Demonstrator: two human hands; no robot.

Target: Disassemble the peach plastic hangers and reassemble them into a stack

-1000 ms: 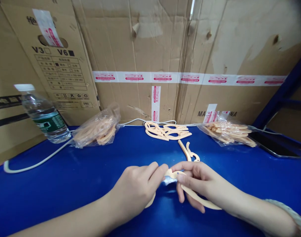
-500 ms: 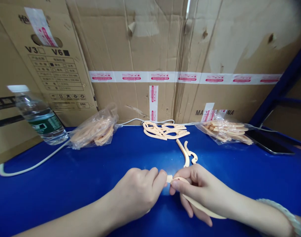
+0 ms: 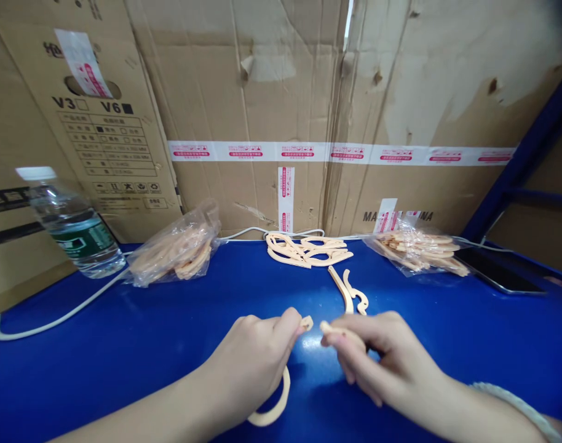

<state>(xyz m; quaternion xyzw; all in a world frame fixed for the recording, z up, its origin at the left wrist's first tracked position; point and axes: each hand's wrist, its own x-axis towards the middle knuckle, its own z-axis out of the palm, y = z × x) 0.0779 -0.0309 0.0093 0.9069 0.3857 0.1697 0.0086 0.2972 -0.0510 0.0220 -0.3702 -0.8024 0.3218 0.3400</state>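
My left hand (image 3: 262,357) is closed around a curved cream hanger piece (image 3: 283,403). One end of it pokes out past the thumb, and its rounded bend shows below the palm. Between the thumb and fingers of my right hand (image 3: 377,354) is a second cream hanger piece (image 3: 343,333), mostly covered by the hand. The two tips face each other with a small gap between them. Just beyond my right hand lie a slim hanger arm (image 3: 340,289) and a small hanger hook (image 3: 358,295), side by side on the blue table (image 3: 193,314).
Folded hanger parts (image 3: 308,251) lie at the back middle. Clear bags of similar parts sit at left (image 3: 173,249) and right (image 3: 417,246). A water bottle (image 3: 78,227), a white cable (image 3: 64,320) and a black phone (image 3: 500,271) are around them. Cardboard (image 3: 244,104) walls the back.
The two hanger pieces, end to end before, are now apart. My left hand has drawn slightly left and its piece's bend now shows. My right hand has turned, hiding more of its piece.
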